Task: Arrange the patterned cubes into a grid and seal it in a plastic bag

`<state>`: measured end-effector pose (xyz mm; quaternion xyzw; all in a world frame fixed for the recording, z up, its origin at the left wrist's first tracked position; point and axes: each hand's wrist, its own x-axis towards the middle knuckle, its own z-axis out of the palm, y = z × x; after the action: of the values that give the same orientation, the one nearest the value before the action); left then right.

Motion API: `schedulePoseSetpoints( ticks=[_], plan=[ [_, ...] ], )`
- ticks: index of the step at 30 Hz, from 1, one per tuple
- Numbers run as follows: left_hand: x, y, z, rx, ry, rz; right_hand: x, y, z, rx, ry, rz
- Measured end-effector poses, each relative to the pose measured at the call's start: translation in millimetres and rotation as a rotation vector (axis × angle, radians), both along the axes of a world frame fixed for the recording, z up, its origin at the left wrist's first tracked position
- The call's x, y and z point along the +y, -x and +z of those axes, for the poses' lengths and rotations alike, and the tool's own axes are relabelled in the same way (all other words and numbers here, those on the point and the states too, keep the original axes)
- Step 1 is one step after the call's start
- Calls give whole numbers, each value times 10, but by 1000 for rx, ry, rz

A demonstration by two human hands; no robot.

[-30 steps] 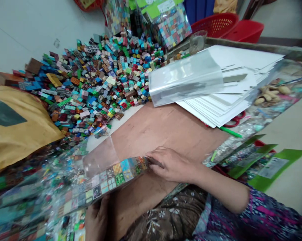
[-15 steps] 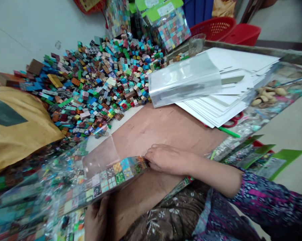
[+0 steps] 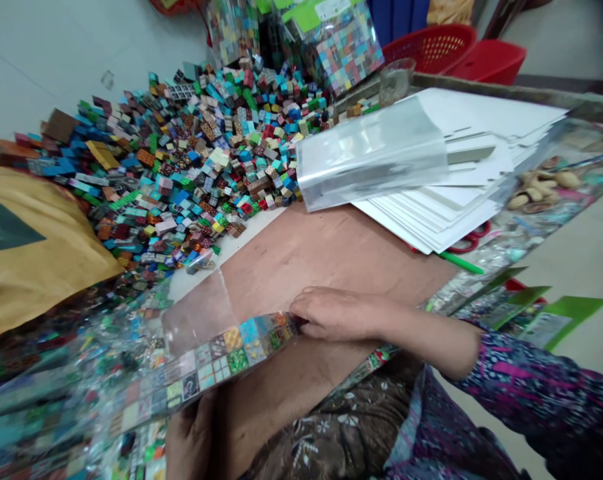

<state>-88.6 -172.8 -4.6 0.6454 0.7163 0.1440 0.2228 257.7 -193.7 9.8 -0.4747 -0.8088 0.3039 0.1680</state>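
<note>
My right hand (image 3: 339,313) is closed at the right end of a clear plastic bag of small patterned cubes (image 3: 226,357), with its fingertips pinching the edge. The cubes lie in neat rows under the film, in many colours and prints. Below the bag's lower edge, my left hand (image 3: 190,437) comes up against it; its fingertips are hidden behind the bag, which it appears to grip. The bag's left end blurs into more clear film and cubes. Under the hands lies a brown board (image 3: 326,253).
A big heap of loose patterned blocks (image 3: 216,153) spreads behind, beside a yellow sack (image 3: 41,260). A clear plastic sleeve (image 3: 371,157) rests on stacked white sheets (image 3: 506,133). Red scissors (image 3: 474,237), a green pen (image 3: 461,262) and peanut shells (image 3: 539,190) lie at right. Filled packs (image 3: 349,57) stand behind.
The view has shifted slightly. Both hands stay at the bag in nearly the same places, with no clear change of grip.
</note>
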Motion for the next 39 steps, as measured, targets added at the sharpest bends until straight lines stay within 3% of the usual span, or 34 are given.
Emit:
schedulePoseSetpoints(
  ticks=[6, 9, 20, 27, 32, 39],
  plan=[
    [13, 5, -8, -32, 3, 10, 20, 28, -42, 203, 9, -137],
    [1, 8, 3, -24, 20, 14, 50, 36, -82, 302, -46, -128],
    [-13, 14, -17, -42, -2, -57, 44, -11, -82, 214, -96, -68],
    [2, 65, -39, -18, 20, -41, 3, 12, -6, 219, -73, -139],
    [1, 48, -42, -40, -11, -55, -55, -15, 14, 263, -114, -52],
    [-40, 57, -45, -125, -8, 37, 40, 27, -14, 274, -97, -45]
  ],
)
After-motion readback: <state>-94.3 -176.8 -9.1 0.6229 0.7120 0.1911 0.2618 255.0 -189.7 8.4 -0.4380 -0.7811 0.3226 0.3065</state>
